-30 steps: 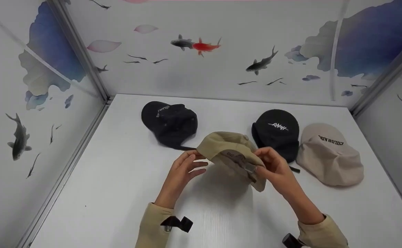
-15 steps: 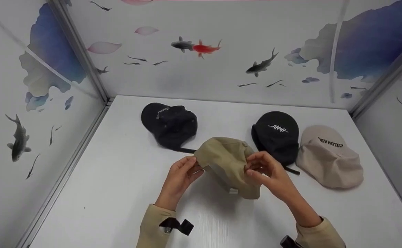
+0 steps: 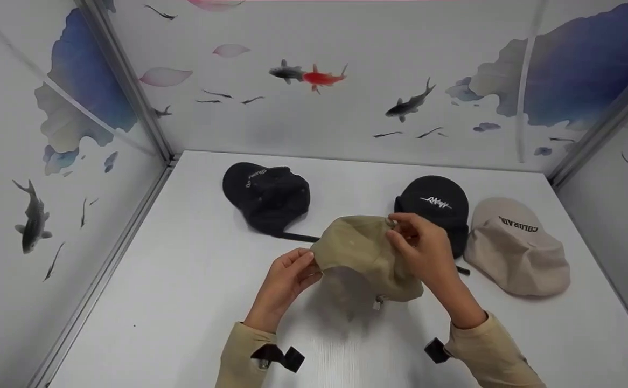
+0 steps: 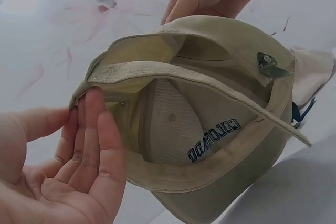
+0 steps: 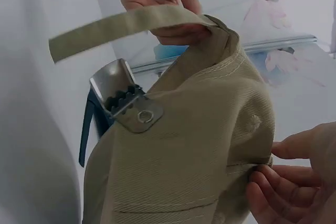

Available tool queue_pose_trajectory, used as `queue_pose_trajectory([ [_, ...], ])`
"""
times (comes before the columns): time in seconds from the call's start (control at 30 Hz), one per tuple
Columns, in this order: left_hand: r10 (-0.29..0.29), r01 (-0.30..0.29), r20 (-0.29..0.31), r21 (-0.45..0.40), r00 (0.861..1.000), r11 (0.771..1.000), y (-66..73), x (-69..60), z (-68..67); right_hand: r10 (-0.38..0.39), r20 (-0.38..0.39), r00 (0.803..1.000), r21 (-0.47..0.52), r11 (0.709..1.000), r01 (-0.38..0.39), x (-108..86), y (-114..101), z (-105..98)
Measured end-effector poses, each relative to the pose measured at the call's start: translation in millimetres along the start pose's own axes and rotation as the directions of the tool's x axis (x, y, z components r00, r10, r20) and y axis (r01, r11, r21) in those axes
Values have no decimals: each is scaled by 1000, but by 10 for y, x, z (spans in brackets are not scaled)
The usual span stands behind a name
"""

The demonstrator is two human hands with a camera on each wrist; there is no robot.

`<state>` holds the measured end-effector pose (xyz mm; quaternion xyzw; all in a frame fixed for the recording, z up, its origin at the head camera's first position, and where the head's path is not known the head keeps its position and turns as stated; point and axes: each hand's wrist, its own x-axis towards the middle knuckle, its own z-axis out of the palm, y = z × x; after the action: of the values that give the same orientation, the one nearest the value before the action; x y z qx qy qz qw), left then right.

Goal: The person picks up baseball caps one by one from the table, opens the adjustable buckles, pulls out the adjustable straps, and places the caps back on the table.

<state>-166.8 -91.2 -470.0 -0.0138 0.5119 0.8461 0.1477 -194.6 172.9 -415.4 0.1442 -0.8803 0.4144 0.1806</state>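
A khaki baseball cap [image 3: 357, 248] is held up off the table between both hands. My left hand [image 3: 284, 285] pinches its rim at the strap's sewn end, seen closer in the left wrist view. With thumb and fingertips my right hand [image 3: 427, 248] pinches the crown's top, near the button. The cap's back strap [image 5: 126, 27] hangs loose from its metal buckle [image 5: 126, 98], whose flap stands raised. Inside the cap [image 4: 168, 114], dark stitched lettering [image 4: 212, 140] shows, and the brim points down and away from the left hand.
On the white table [image 3: 174, 280] lie a dark cap [image 3: 271, 196] at the back left, a black cap [image 3: 435, 202] behind my right hand, and a beige cap [image 3: 518, 248] at the right. Printed panels [image 3: 346, 118] wall the table in.
My right hand has slid from the buckle side up to the crown's top. The cap has turned, so its underside is hidden from the head view. My left hand keeps its hold.
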Motion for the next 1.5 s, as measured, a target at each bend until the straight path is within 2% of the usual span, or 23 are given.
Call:
queue_pose_trajectory([
  [0.23, -10, 9, 14, 10, 1000, 1000, -9, -29, -48, -8, 34, 999, -36, 999, 9, 131, 51, 38],
  [0.4, -12, 11, 20, 18, 1000, 1000, -24, -37, -86, 35, 108, 994, -15, 999, -33, 206, 83, 46],
  [0.57, -5, 5, 1, 16, 1000, 1000, -50, -38, -125, 52, 157, 986, -16, 999, -50, 305, 89, 81],
  [0.7, -7, 6, 12, 23, 1000, 1000, -84, -37, -157, 47, 149, 988, -55, 998, -40, 396, 96, 134],
  [0.8, -29, 28, 22, 45, 999, 999, -119, -36, -185, 35, 131, 991, -92, 996, -23, 456, 123, 194],
  [0.97, -77, 76, 7, 105, 997, 992, -178, -36, -239, 10, 126, 992, -117, 993, 5, 550, 185, 333],
  [1.07, -83, 82, -2, 134, 997, 988, -195, -39, -267, -2, 135, 991, -145, 989, 22, 614, 238, 433],
  [1.33, -77, 81, -29, 161, 997, 984, -194, -34, -309, 1, 179, 984, -304, 951, 54, 749, 534, 719],
  [1.5, -61, 66, -32, 163, 998, 984, -195, -33, -313, -4, 157, 988, -349, 935, 60, 816, 671, 831],
])
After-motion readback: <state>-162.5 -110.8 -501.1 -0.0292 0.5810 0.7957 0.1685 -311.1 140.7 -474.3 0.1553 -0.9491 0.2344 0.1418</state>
